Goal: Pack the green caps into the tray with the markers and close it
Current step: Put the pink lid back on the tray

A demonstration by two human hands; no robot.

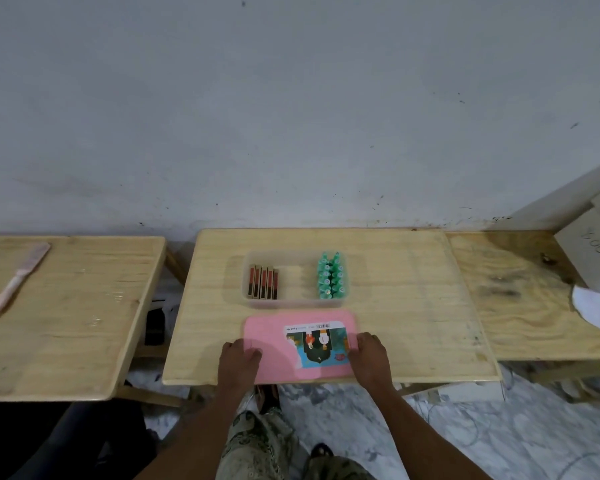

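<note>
A clear plastic tray (297, 303) sits on the middle wooden table. Several red-brown markers (263, 283) lie in its left part. Several green caps (331, 279) are packed in two rows in its right part. A pink lid (278, 358) with a picture sticker lies flat in front of the tray, near the table's front edge. My left hand (240, 356) grips the lid's left edge, fingers curled over its top. My right hand (369, 351) grips the right edge the same way.
A pink brush (18, 279) lies on the left table. On the right table stand a pale box (589, 251) and a white scrap of paper (592, 305). A gap separates the left and middle tables. The wall rises just behind.
</note>
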